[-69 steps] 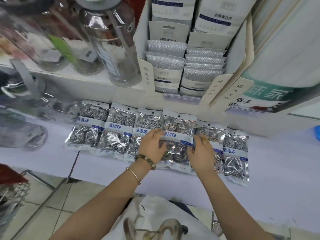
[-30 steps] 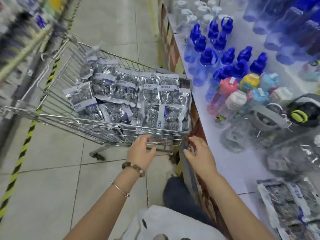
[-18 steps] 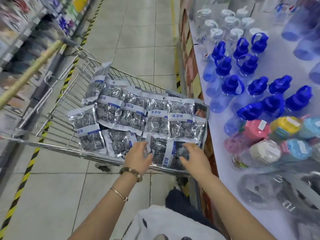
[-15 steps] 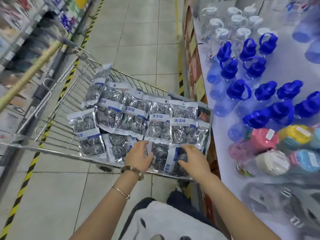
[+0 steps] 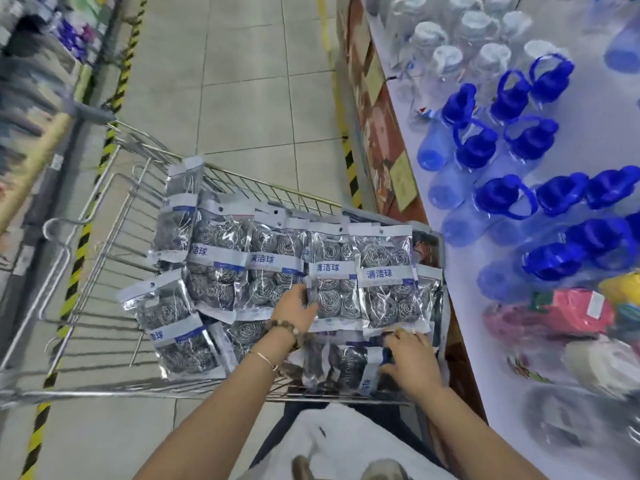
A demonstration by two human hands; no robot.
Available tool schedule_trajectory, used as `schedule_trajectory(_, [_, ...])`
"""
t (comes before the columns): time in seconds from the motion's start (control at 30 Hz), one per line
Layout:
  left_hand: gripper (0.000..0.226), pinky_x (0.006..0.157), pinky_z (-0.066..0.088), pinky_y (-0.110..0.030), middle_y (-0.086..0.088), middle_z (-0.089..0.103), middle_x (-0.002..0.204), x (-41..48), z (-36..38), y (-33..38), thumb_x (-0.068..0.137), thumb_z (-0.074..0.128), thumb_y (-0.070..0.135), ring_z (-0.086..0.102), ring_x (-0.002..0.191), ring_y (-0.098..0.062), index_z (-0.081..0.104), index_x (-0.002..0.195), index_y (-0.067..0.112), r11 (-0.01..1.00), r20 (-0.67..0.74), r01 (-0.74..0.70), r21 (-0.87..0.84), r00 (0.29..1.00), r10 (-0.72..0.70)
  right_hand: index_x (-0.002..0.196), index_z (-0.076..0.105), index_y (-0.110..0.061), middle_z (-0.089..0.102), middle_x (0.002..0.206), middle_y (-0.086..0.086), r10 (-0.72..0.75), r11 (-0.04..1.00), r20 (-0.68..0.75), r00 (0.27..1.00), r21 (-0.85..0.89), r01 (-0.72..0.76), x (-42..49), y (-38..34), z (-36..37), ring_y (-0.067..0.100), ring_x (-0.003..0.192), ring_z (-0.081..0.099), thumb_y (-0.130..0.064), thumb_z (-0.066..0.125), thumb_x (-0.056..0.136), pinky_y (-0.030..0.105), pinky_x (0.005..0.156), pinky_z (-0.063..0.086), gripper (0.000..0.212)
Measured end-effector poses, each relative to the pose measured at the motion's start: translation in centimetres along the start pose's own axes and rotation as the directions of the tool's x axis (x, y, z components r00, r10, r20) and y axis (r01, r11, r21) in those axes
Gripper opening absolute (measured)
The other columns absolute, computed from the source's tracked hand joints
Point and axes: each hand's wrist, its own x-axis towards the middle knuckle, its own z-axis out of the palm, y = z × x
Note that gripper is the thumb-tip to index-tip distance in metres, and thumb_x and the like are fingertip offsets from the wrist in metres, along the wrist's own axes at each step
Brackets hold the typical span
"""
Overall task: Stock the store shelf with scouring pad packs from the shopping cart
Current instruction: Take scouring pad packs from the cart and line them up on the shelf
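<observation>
While the shopping cart (image 5: 104, 393) stands at 9 o'clock of the shelf (image 5: 609, 109), the scouring pad packs (image 5: 221, 258) are all in it, overlapped in rows across its right half. Left hand (image 5: 296, 308): thumb over the left edge of one upright pack (image 5: 332, 282), fingers tucked behind that edge, so a pinch. That pack lies at 1 o'clock from the hand, with its long axis running 12 to 6 and the header card at 12. Right hand (image 5: 410, 358): palm over a sideways pack (image 5: 346, 368) whose long axis runs 9 to 3, fingers bent toward the bottom edge of the upright row at its 12 o'clock. Blur hides the fingertips, so I cannot tell whether they grip anything. Judgement: the left hand is nearer the upright pack and already on it. The lift should go up toward 12, then swing to 3 o'clock onto the shelf, passing the blue-capped bottles (image 5: 554, 261).
</observation>
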Motion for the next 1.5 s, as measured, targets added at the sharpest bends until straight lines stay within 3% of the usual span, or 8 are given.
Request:
schedule_trajectory(0.1, [0.051, 0.058, 0.043, -0.022, 0.007, 0.052, 0.089, 2.2, 0.0, 0.9, 0.087, 0.059, 0.030, 0.052, 0.073, -0.012, 0.037, 0.129, 0.012, 0.994, 0.042, 0.060, -0.092, 0.998, -0.057, 0.083, 0.052, -0.023, 0.058, 0.091, -0.006, 0.035, 0.994, 0.041, 0.999, 0.106, -0.039, -0.7, 0.0, -0.4, 0.017, 0.094, 0.054, -0.039, 0.068, 0.079, 0.028, 0.082, 0.038, 0.023])
schedule_trajectory(0.37, [0.090, 0.093, 0.046, -0.042, -0.011, 0.050, 0.131, 4.9, 1.2, 2.5, 0.074, 0.069, 0.047, 0.053, 0.113, -0.032, 0.020, 0.142, 0.013, 0.954, 0.097, 0.191, -0.231, 0.980, -0.173, 0.065, 0.039, -0.016, 0.051, 0.064, 0.004, 0.298, 0.727, 0.063, 0.953, 0.632, -0.269, -2.6, -0.1, -2.3, 0.015, 0.056, 0.043, -0.026, 0.079, 0.073, 0.030, 0.054, 0.031, 0.042])
schedule_trajectory(0.57, [0.102, 0.083, 0.054, -0.046, -0.002, 0.061, 0.119, 9.2, 4.4, 0.1, 0.039, 0.068, 0.077, 0.062, 0.102, -0.027, 0.053, 0.122, 0.020, 0.962, 0.097, 0.151, -0.227, 0.986, -0.132, 0.061, 0.038, -0.014, 0.037, 0.052, -0.010, 0.466, 0.419, -0.043, 0.884, 0.890, -0.178, -3.7, -0.3, -4.0, 0.002, 0.044, 0.032, -0.008, 0.080, 0.072, 0.016, 0.045, 0.026, 0.044])
schedule_trajectory(0.67, [0.071, 0.084, 0.052, -0.040, -0.005, 0.062, 0.113, 5.8, 2.1, 2.9, 0.065, 0.072, 0.055, 0.060, 0.099, -0.027, 0.054, 0.117, 0.011, 0.971, 0.064, 0.093, -0.221, 0.995, -0.081, 0.069, 0.054, -0.014, 0.058, 0.062, -0.003, 0.558, 0.313, -0.050, 0.828, 0.937, -0.154, -3.4, -0.1, -4.3, 0.005, 0.053, 0.051, -0.008, 0.078, 0.074, 0.012, 0.049, 0.039, 0.026])
schedule_trajectory(0.83, [0.032, 0.047, 0.036, -0.016, 0.002, 0.054, 0.083, 4.0, 0.2, 3.0, 0.081, 0.068, 0.026, 0.043, 0.058, -0.003, 0.042, 0.095, 0.013, 0.942, 0.001, 0.059, -0.331, 0.998, -0.062, 0.100, 0.059, -0.005, 0.067, 0.084, 0.007, 0.702, 0.002, 0.027, 0.712, 0.999, -0.040, -2.7, -0.1, -4.6, 0.016, 0.071, 0.063, -0.002, 0.071, 0.080, 0.018, 0.055, 0.052, 0.023])
schedule_trajectory(1.17, [0.060, 0.059, 0.044, -0.008, 0.011, 0.046, 0.090, 0.4, -4.2, 0.7, 0.086, 0.059, 0.011, 0.045, 0.078, -0.006, 0.028, 0.138, 0.003, 0.863, -0.020, -0.094, -0.496, 0.995, 0.097, 0.104, 0.064, -0.016, 0.070, 0.100, 0.008, 0.742, -0.152, 0.102, 0.662, 0.988, 0.018, -1.6, -0.8, -2.9, 0.023, 0.092, 0.067, -0.012, 0.072, 0.081, 0.042, 0.089, 0.052, 0.025])
schedule_trajectory(1.4, [0.069, 0.049, 0.037, -0.009, 0.015, 0.030, 0.075, 1.0, -2.3, 0.8, 0.088, 0.058, 0.022, 0.031, 0.062, 0.003, 0.019, 0.143, 0.006, 0.896, 0.037, -0.087, -0.435, 0.993, 0.115, 0.107, 0.062, -0.008, 0.064, 0.085, -0.002, 0.846, -0.217, 0.146, 0.513, 0.973, 0.081, -3.1, -1.9, -1.4, 0.008, 0.070, 0.056, -0.017, 0.069, 0.085, 0.020, 0.060, 0.041, 0.025])
schedule_trajectory(1.5, [0.067, 0.074, 0.043, -0.016, 0.015, 0.042, 0.089, 0.4, -1.6, 2.0, 0.089, 0.056, 0.030, 0.047, 0.083, -0.007, 0.023, 0.143, 0.009, 0.910, 0.031, -0.168, -0.379, 0.981, 0.194, 0.104, 0.062, -0.007, 0.063, 0.084, 0.000, 0.880, -0.256, 0.189, 0.436, 0.961, 0.100, -4.5, -2.1, -0.4, 0.009, 0.070, 0.056, -0.016, 0.068, 0.085, 0.016, 0.058, 0.044, 0.022])
